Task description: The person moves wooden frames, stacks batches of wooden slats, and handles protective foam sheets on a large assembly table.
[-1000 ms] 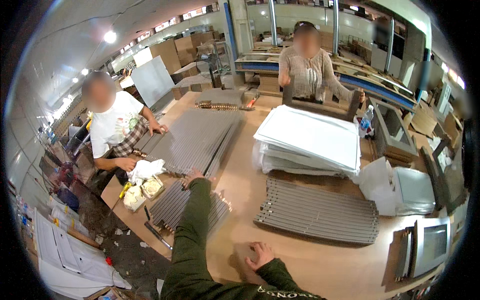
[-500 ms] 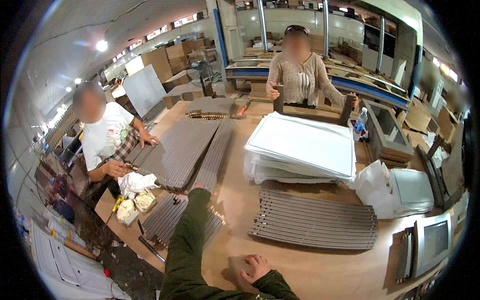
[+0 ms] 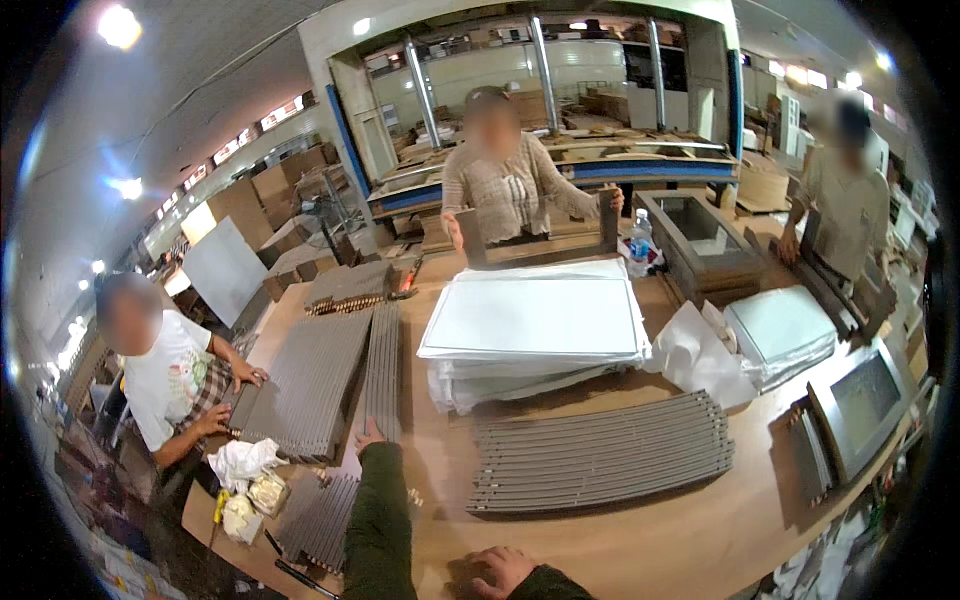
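Observation:
My left hand (image 3: 370, 434) is at the near end of a narrow row of grey strips (image 3: 383, 365), touching or nearly touching it; the olive sleeve hides most of its fingers. My right hand (image 3: 503, 570) lies on the wooden table (image 3: 440, 545) at the near edge with its fingers apart and nothing in it. Between my forearms and the left edge is a smaller pile of grey strips (image 3: 318, 520), partly covered by my left sleeve. A wide stack of grey strips (image 3: 600, 450) lies in front of me to the right.
A co-worker's hands (image 3: 248, 374) rest at a broad strip stack (image 3: 305, 385) on the left. Across the table another person holds a dark frame (image 3: 540, 252) behind white panels (image 3: 535, 315). A third person (image 3: 845, 200) stands far right. Glass-fronted frames (image 3: 862, 408) lie at right.
The view has turned right, so the table's contents sit further left. The left co-worker's lower hand has come up to the broad stack's edge. My right hand stays on the table.

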`<move>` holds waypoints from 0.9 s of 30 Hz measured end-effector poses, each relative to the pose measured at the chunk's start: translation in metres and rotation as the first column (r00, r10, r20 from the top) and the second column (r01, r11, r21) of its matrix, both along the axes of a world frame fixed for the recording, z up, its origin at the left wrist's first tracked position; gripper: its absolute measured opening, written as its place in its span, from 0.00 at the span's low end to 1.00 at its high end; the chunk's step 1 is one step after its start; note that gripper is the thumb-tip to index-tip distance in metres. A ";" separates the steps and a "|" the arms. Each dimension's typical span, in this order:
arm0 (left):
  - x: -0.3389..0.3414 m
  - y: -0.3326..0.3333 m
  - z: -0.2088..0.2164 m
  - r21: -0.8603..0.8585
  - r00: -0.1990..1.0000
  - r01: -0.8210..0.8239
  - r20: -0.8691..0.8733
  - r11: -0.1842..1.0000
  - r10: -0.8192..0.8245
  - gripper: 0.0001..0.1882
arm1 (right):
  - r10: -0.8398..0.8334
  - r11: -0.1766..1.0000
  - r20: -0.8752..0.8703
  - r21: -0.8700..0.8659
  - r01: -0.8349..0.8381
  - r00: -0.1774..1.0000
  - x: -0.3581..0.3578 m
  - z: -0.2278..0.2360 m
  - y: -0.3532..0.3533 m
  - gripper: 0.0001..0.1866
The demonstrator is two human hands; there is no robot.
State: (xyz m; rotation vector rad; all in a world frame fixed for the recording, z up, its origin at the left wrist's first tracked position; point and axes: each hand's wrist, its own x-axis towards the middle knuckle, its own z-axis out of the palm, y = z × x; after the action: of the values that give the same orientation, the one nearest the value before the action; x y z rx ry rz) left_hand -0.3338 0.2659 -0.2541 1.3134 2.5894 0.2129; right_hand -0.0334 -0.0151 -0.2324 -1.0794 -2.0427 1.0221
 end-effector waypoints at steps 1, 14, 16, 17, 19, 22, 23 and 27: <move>0.010 0.000 0.004 -0.022 1.000 -0.003 0.001 1.000 0.003 0.53 | 0.011 1.000 -0.012 -0.001 -0.011 1.000 0.002 0.002 0.001 0.23; -0.002 0.015 0.013 0.259 0.753 -0.422 0.634 0.869 0.177 0.51 | -0.020 0.995 0.102 0.098 0.010 0.995 0.012 -0.016 0.002 0.15; -0.040 -0.003 0.032 0.296 0.945 0.112 0.264 0.949 -0.194 0.47 | -0.006 0.990 0.030 0.140 0.001 1.000 0.010 -0.047 0.006 0.23; -0.086 -0.016 0.031 0.309 0.898 0.386 0.090 0.869 -0.430 0.44 | 0.047 0.992 0.010 0.118 -0.048 0.999 0.003 -0.043 0.000 0.24; -0.151 -0.079 0.003 0.554 0.622 0.777 -0.601 0.299 -0.502 0.30 | 0.137 0.988 -0.024 0.069 -0.135 0.990 -0.001 -0.034 -0.003 0.24; -0.187 -0.123 0.020 0.416 0.531 0.345 0.653 0.841 -0.540 0.29 | 0.322 0.912 -0.069 -0.245 -0.329 0.944 0.015 -0.002 0.011 0.29; -0.206 -0.136 0.039 0.212 0.519 0.559 0.665 0.802 -0.537 0.27 | 0.423 0.801 -0.164 -0.393 -0.452 0.891 0.013 0.007 0.016 0.31; -0.109 -0.187 0.092 -0.374 0.578 0.757 0.003 0.535 -0.816 0.24 | -0.065 0.298 -0.763 -0.630 -0.717 0.644 -0.065 -0.034 0.035 0.44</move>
State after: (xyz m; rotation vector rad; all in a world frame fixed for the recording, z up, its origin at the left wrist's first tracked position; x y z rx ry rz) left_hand -0.4425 0.0785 -0.1619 2.2515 1.7125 -0.5147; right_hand -0.0989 0.0201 -0.2666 -0.4187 -0.9285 2.5790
